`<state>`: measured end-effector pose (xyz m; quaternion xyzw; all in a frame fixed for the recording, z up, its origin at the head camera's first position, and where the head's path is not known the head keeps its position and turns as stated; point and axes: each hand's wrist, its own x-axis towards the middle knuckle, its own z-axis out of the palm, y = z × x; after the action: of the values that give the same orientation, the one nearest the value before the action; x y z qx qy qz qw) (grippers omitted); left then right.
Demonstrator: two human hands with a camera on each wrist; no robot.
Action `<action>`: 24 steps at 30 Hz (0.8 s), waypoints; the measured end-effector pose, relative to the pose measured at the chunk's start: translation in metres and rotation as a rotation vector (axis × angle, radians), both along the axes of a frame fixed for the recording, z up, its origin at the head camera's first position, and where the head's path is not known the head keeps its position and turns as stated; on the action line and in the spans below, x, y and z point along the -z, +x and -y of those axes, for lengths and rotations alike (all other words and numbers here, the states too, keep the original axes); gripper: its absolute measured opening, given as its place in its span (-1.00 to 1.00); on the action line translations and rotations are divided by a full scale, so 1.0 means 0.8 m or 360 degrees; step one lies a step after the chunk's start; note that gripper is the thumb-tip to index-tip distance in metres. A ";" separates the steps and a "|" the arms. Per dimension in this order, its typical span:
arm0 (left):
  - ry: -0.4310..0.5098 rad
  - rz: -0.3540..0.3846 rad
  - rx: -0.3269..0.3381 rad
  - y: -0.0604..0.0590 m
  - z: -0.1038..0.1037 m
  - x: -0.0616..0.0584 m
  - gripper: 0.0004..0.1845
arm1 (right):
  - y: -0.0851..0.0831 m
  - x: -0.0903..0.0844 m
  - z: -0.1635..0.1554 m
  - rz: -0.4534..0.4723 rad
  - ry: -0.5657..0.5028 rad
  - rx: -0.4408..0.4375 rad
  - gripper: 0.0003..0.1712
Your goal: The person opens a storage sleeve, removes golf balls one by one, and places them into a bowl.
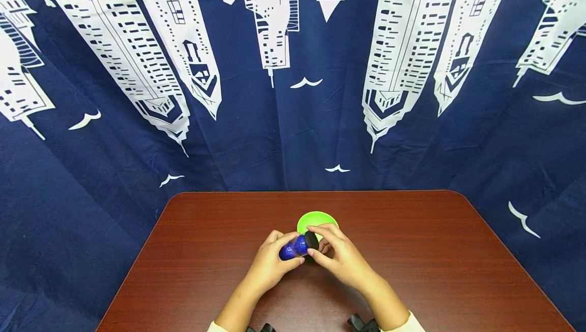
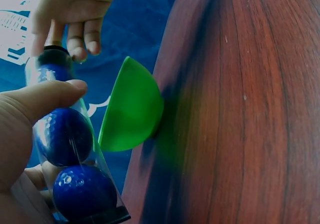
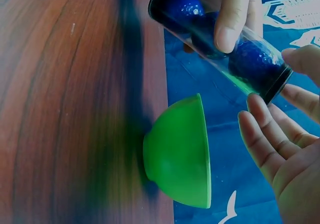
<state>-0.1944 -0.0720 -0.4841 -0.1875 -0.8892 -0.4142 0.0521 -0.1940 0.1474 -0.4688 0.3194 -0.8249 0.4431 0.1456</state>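
Note:
A clear tube (image 3: pixel 217 34) holds three blue dimpled balls that look like golf balls (image 2: pixel 62 136), with a black cap at each end. My left hand (image 1: pixel 269 263) grips the tube around its middle, its thumb lying across the clear wall. At the tube's right end, my right hand (image 1: pixel 341 255) pinches the black cap (image 1: pixel 312 240) between thumb and fingertips; its other fingers spread below. Held tilted, the tube is above the table, just in front of a bright green bowl (image 3: pixel 175 154). The bowl stands upright, partly hidden by the hands in the head view.
The reddish-brown wooden table (image 1: pixel 220 230) has rounded far corners. Behind it hangs a dark blue cloth (image 1: pixel 311 133) printed with white buildings and birds. Dark objects (image 1: pixel 361 323) show by both wrists at the near edge of the head view.

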 end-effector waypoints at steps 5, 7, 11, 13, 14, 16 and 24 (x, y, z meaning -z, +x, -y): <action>-0.0057 -0.0038 -0.0009 0.001 -0.001 -0.001 -0.44 | -0.001 0.002 -0.006 0.0039 -0.0002 -0.0041 -0.53; -0.0073 -0.0061 -0.0008 0.001 -0.001 -0.001 -0.44 | -0.001 0.000 -0.009 0.0079 -0.0013 -0.0069 -0.55; -0.0099 -0.0104 0.0007 0.001 -0.002 0.000 -0.44 | -0.002 -0.002 -0.016 0.0102 -0.0041 -0.0135 -0.55; -0.0097 -0.0120 0.0018 0.001 -0.002 0.000 -0.44 | -0.002 -0.003 -0.019 0.0096 -0.0058 -0.0164 -0.54; -0.0096 -0.0125 0.0024 0.000 -0.002 0.000 -0.43 | -0.003 -0.004 -0.020 0.0097 -0.0067 -0.0175 -0.54; -0.0093 -0.0139 0.0034 0.000 -0.002 0.000 -0.44 | -0.004 -0.004 -0.022 0.0103 -0.0077 -0.0190 -0.54; -0.0055 -0.0124 0.0069 0.001 -0.001 0.000 -0.45 | -0.006 -0.004 -0.026 0.0175 -0.0089 -0.0232 -0.57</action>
<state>-0.1934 -0.0708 -0.4839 -0.2236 -0.8892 -0.3922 0.0745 -0.1987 0.1685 -0.4659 0.3495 -0.7935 0.4923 0.0763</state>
